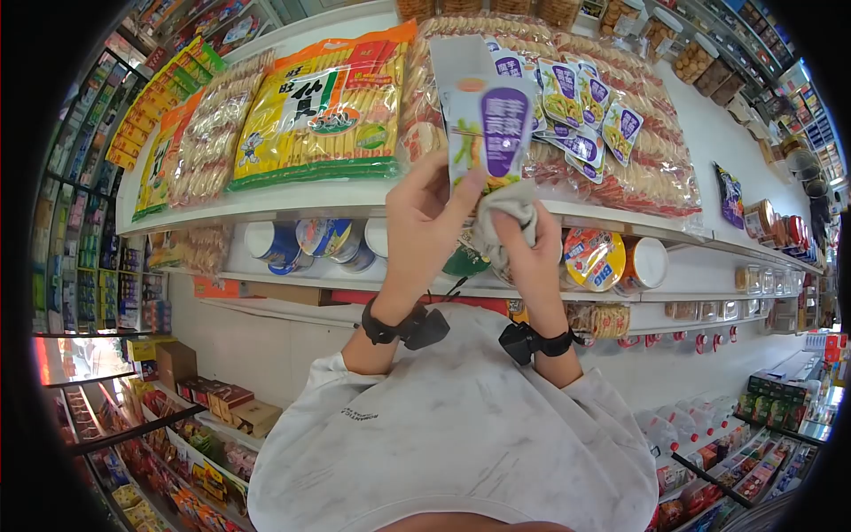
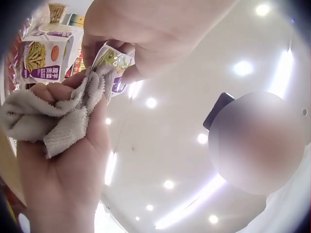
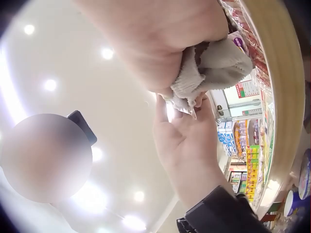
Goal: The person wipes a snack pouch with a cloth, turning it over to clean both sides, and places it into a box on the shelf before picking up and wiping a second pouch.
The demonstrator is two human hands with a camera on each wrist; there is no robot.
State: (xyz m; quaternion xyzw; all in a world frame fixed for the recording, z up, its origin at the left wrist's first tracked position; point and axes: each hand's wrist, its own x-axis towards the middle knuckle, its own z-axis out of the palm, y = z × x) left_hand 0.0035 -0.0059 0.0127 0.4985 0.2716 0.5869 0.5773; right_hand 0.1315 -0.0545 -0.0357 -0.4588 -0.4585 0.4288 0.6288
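My left hand point(image 1: 418, 222) pinches a white-and-purple snack packet point(image 1: 492, 133) by its lower end, in front of the shelf. In the left wrist view the thumb and fingers grip the packet point(image 2: 116, 65) near its edge. A crumpled grey cloth point(image 1: 505, 232) is bunched in my right hand point(image 1: 536, 262), close against the packet's bottom. The right wrist view shows the cloth point(image 3: 218, 68) folded out past the fingers, and the left hand point(image 3: 187, 136) just below it. Loose purple-labelled packets point(image 1: 563, 97) lie heaped on the shelf beyond.
A display box point(image 2: 43, 58) with the same purple print stands on the shelf. Large yellow bags point(image 1: 324, 106) lie to the left, and clear bags of round crackers point(image 1: 656, 168) sit under the packets. The white shelf edge point(image 1: 310, 213) runs before me, with tubs point(image 1: 594, 257) below.
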